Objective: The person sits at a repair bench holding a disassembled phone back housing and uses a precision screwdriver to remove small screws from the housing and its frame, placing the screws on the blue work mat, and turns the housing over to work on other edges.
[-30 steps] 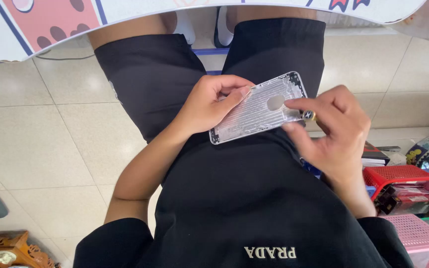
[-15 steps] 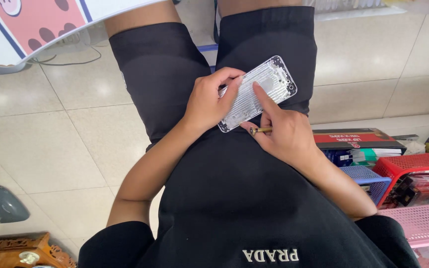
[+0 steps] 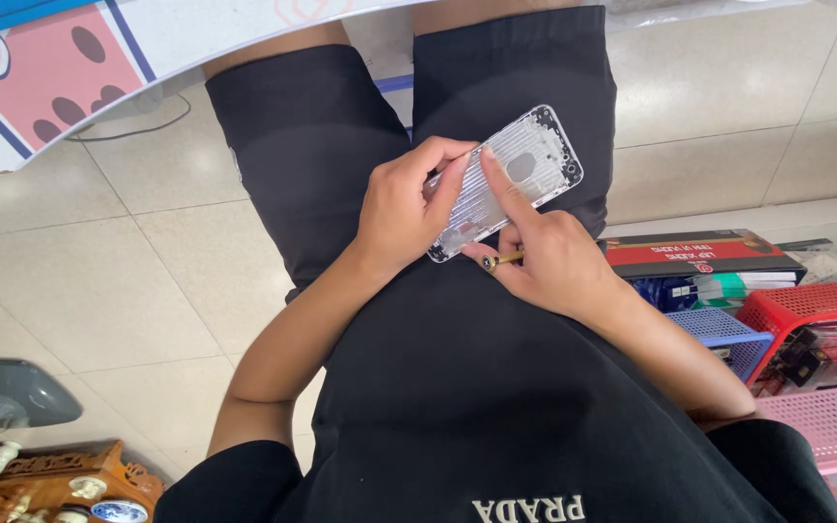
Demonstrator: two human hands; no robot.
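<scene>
Two of our hands meet over our lap on a bare metal phone housing, silvery, flat, round-cornered: our left hand grips its lower edge, our right hand presses a finger on it, pinching a small brass-coloured part. Beside us, red, blue and pink mesh plastic baskets hold packaged goods.

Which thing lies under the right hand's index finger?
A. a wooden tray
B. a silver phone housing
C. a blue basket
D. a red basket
B: the right hand lays its index finger on the inner face of the silver phone housing, which the left hand holds over the lap.
</scene>
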